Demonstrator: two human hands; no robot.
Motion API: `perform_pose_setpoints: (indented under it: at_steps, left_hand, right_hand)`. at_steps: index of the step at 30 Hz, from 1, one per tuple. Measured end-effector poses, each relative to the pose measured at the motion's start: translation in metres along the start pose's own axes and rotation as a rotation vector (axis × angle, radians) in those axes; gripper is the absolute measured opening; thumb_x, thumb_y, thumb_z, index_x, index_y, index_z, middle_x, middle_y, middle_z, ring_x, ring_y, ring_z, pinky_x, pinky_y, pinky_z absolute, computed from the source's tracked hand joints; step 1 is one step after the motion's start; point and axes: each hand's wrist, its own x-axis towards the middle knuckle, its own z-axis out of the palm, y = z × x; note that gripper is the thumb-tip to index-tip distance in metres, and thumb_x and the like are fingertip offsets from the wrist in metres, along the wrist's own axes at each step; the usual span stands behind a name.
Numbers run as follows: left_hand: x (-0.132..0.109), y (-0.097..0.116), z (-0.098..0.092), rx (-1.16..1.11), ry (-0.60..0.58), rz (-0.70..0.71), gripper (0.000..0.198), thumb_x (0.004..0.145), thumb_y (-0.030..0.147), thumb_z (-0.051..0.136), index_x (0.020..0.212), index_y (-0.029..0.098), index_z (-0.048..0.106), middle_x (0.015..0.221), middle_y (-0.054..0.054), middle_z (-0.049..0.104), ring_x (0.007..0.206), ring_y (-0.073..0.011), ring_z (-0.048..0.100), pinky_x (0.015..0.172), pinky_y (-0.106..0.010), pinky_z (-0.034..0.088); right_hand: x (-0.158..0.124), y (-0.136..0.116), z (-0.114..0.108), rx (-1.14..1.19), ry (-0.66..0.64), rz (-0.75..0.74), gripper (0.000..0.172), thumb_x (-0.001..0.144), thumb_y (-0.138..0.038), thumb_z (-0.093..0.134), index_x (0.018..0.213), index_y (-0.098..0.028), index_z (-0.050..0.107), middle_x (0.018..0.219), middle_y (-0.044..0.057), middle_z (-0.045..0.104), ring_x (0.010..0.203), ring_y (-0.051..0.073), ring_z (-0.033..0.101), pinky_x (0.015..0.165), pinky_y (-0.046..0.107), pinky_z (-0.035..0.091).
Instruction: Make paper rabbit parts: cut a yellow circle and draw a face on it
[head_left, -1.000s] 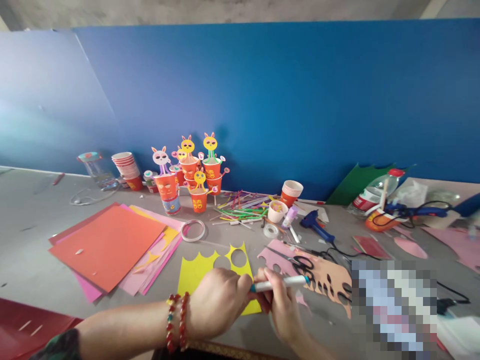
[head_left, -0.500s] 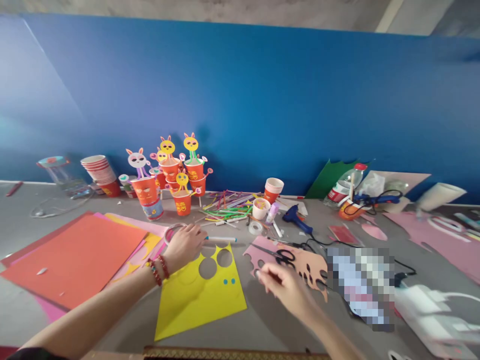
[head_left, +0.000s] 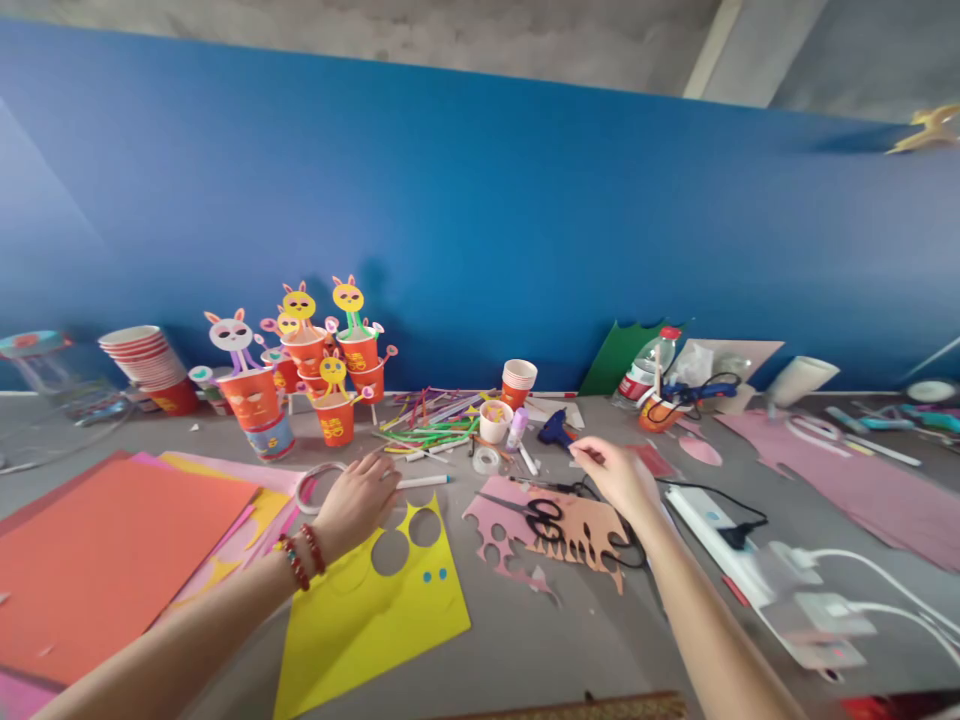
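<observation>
From the head view, our right hand (head_left: 611,480) reaches over the handle end of the blue glue gun (head_left: 553,428), thumb and fingertips drawn close together; we cannot tell whether they grip it. Our left hand (head_left: 360,495) lies palm down, fingers loosely bent over one end of the white marker (head_left: 425,481); whether it is held or merely touched, we cannot tell. The yellow sheet (head_left: 375,630) spreads just below and right of the left hand, its two blue dots (head_left: 435,575) between our hands.

To do this reach well, we judge it best to take the gun by its handle, away from the nozzle, and lift clear of the scissors (head_left: 546,518) lying below and left of the right hand.

Half a second ago our right hand was lower, over the pink paper (head_left: 510,500) beside those scissors; now it is up at the gun. The left hand has stayed by the marker, and the view has swung rightward.
</observation>
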Motion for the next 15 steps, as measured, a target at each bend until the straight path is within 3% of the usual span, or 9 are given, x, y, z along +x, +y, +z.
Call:
perform_pose_setpoints:
  at_steps: [4, 9, 12, 15]
  left_hand:
    - [-0.006, 0.005, 0.002, -0.039, 0.003, 0.037, 0.018, 0.098, 0.027, 0.053, 0.099, 0.019, 0.07, 0.111, -0.009, 0.065, 0.104, -0.0267, 0.058, 0.09, -0.042, 0.049]
    - [-0.015, 0.004, -0.001, -0.054, 0.013, 0.053, 0.022, 0.1, 0.028, 0.05, 0.099, 0.019, 0.069, 0.115, -0.009, 0.064, 0.105, -0.0266, 0.058, 0.089, -0.042, 0.05]
    - [-0.023, 0.0, -0.007, -0.071, 0.044, 0.067, 0.023, 0.101, 0.029, 0.048, 0.101, 0.019, 0.069, 0.117, -0.01, 0.063, 0.106, -0.0273, 0.058, 0.09, -0.043, 0.049]
    - [-0.032, -0.004, -0.014, -0.094, 0.086, 0.073, 0.024, 0.101, 0.029, 0.047, 0.1, 0.019, 0.069, 0.118, -0.01, 0.063, 0.106, -0.0274, 0.058, 0.089, -0.043, 0.05]
  right_hand:
    - [0.012, -0.009, 0.023, -0.058, -0.095, -0.021, 0.017, 0.088, -0.035, 0.06, 0.08, -0.025, 0.072, 0.081, 0.001, 0.077, 0.074, 0.021, 0.07, 0.058, 0.025, 0.04]
    - [0.022, -0.027, 0.059, -0.109, -0.111, -0.014, 0.012, 0.077, -0.028, 0.071, 0.069, -0.02, 0.068, 0.086, 0.008, 0.075, 0.082, 0.023, 0.07, 0.062, 0.025, 0.04]
    - [0.027, -0.023, 0.062, -0.093, -0.097, 0.042, 0.012, 0.078, -0.024, 0.068, 0.067, -0.02, 0.065, 0.08, 0.008, 0.075, 0.077, 0.023, 0.07, 0.059, 0.026, 0.039]
    - [0.029, -0.008, 0.048, -0.036, -0.067, 0.108, 0.014, 0.084, -0.026, 0.06, 0.071, -0.021, 0.062, 0.073, 0.006, 0.074, 0.069, 0.022, 0.07, 0.055, 0.025, 0.04]
